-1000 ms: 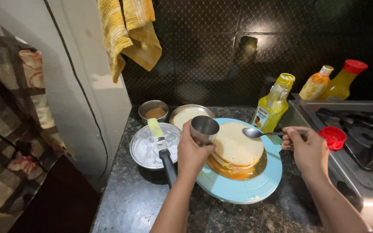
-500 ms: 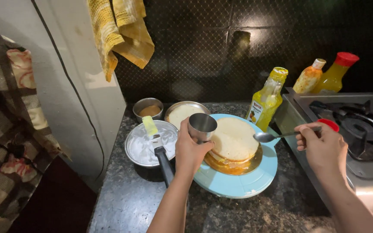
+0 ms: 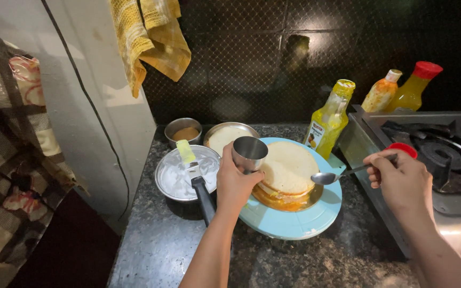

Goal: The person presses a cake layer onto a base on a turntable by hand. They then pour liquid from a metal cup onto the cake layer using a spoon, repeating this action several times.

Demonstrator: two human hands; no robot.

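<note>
My left hand (image 3: 235, 183) grips a small steel cup (image 3: 249, 153) at the left edge of a layered sponge cake (image 3: 286, 173). The cake sits on a gold board on a light blue turntable (image 3: 294, 226). My right hand (image 3: 401, 181) holds a metal spoon (image 3: 329, 177) by its handle, with the bowl of the spoon at the cake's right side, just above the turntable. A red bottle cap (image 3: 402, 150) lies behind my right hand.
A steel bowl of white cream (image 3: 180, 178) with a spatula stands left of the cake. Behind are a small bowl of brown stuff (image 3: 183, 130) and a plate (image 3: 225, 136). A yellow bottle (image 3: 331, 118), two more bottles (image 3: 401, 90) and a gas stove (image 3: 444, 154) are to the right. A yellow cloth (image 3: 145, 37) hangs above.
My right hand has drawn the spoon from over the cake's top back to the cake's right side. My left hand stays on the steel cup.
</note>
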